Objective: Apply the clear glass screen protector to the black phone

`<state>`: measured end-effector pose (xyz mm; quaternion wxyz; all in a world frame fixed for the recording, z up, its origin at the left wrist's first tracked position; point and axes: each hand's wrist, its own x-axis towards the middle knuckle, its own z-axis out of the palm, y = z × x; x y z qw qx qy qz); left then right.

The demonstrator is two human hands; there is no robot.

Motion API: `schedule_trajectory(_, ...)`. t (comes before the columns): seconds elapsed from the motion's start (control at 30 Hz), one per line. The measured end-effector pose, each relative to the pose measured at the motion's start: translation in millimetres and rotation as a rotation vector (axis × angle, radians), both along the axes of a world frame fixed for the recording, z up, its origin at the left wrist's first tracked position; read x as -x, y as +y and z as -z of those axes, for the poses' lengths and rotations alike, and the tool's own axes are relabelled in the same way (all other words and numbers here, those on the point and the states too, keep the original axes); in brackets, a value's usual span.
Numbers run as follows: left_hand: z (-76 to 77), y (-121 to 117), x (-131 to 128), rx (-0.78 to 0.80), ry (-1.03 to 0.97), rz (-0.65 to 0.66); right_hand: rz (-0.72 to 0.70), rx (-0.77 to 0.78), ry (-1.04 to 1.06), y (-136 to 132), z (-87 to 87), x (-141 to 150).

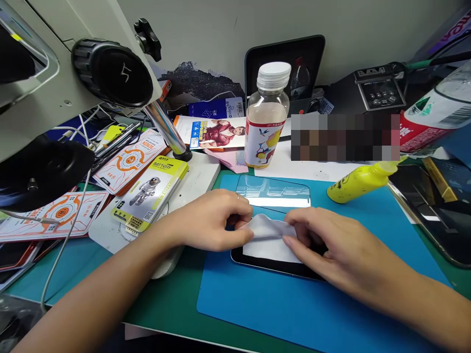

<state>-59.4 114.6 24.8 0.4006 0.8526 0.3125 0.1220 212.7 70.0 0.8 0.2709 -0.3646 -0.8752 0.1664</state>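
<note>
A dark phone [257,262] lies flat on a blue mat [287,304] with a white cloth [268,240] spread over its screen. My left hand [211,220] pinches the cloth's left edge, fingers curled shut on it. From the right, my right hand [331,242] rests on the cloth and the phone, its fingers pressing the cloth down. Just behind the phone lies a clear glass screen protector [274,191] on the mat.
A microscope [73,73] on its white base [195,179] stands at the left, with battery boxes [150,193] around it. A drink bottle [267,115] stands behind the mat, a yellow squeeze bottle [358,181] lies to the right, and another phone [437,211] sits at the far right.
</note>
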Motion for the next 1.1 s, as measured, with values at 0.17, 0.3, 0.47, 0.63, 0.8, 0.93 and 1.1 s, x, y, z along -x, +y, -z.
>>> schedule_trajectory(0.17,5.1,-1.8,-0.5,-0.196,0.161,-0.055,-0.179,-0.337,-0.126,-1.6,-6.8,0.5)
schedule_trajectory(0.3,6.2,1.9,2.8,-0.216,0.167,-0.184,-0.385,-0.317,-0.293,-6.6,-4.0,4.0)
schedule_trajectory(0.47,5.8,3.7,1.5,-0.236,0.181,-0.181,-0.387,-0.261,-0.332,-15.4,3.0,6.5)
schedule_trajectory(0.63,5.7,3.5,1.1,-0.261,0.168,-0.161,-0.395,-0.351,-0.348,-16.8,-3.5,7.1)
schedule_trajectory(0.8,8.0,5.5,2.6,-0.292,0.15,-0.175,-0.429,-0.325,-0.377,-17.1,1.9,8.2)
schedule_trajectory(0.93,8.5,5.4,1.5,-0.301,0.162,-0.156,-0.37,-0.265,-0.411,-18.9,7.7,9.0)
schedule_trajectory(1.1,7.3,4.7,0.1,-0.299,0.185,-0.111,-0.45,-0.204,-0.421,-20.0,3.4,7.3)
